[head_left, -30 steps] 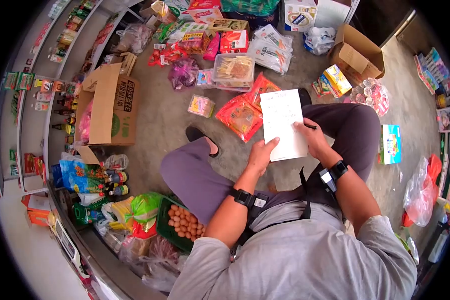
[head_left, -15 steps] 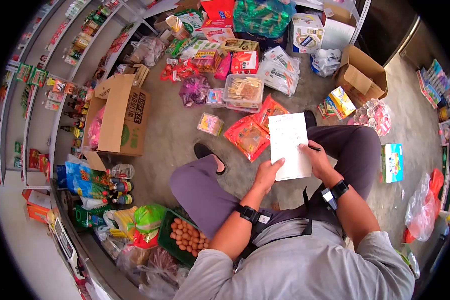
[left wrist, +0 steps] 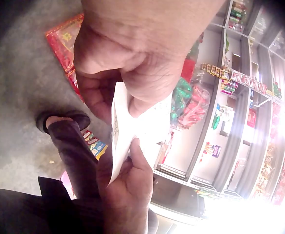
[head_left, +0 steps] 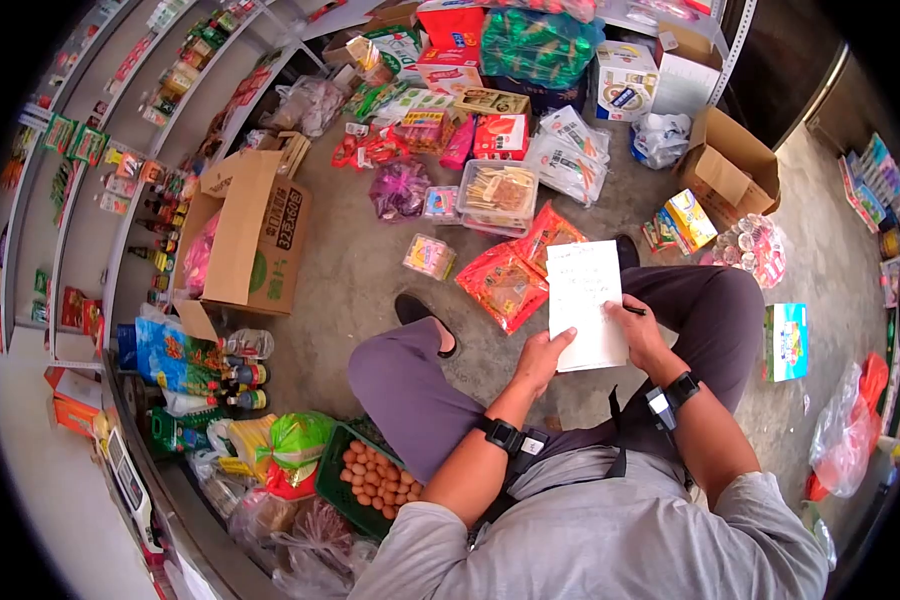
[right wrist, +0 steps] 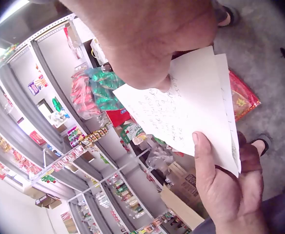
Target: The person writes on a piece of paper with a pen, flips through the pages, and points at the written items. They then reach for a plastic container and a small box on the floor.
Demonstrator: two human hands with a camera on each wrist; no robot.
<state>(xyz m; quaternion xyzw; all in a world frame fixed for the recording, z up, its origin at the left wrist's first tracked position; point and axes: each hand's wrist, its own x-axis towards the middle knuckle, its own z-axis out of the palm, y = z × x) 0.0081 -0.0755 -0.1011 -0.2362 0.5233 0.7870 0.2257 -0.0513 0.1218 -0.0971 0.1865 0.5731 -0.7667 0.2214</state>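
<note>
A person in a grey shirt and purplish trousers holds white paper w/ both hands over a concrete floor, near stocked shelving. The left hand clamps the paper's lower left corner, thumb on the front, fingers behind. The right hand pinches the right edge approx. midway up, thumb on the written face, & also holds what is prob. a black pen, too small in the head view to be sure. The paper sits btwn the hands, in front of the body; the right wrist view shows at least 2 sheets, slightly fanned, w/ handwritten lines on the front one.

Past the paper's left edge, red packets lie flat on the floor, w/ a clear tub of sticks just behind & a small pack nr the left shoe. A purple bag lies to the tub's left. At far left stands an open cardboard box; by the left thigh, a green crate holds brown eggs. On the right, a 2nd open carton stands nr a yellow box, & a blue-&-white box is beside the right leg.
</note>
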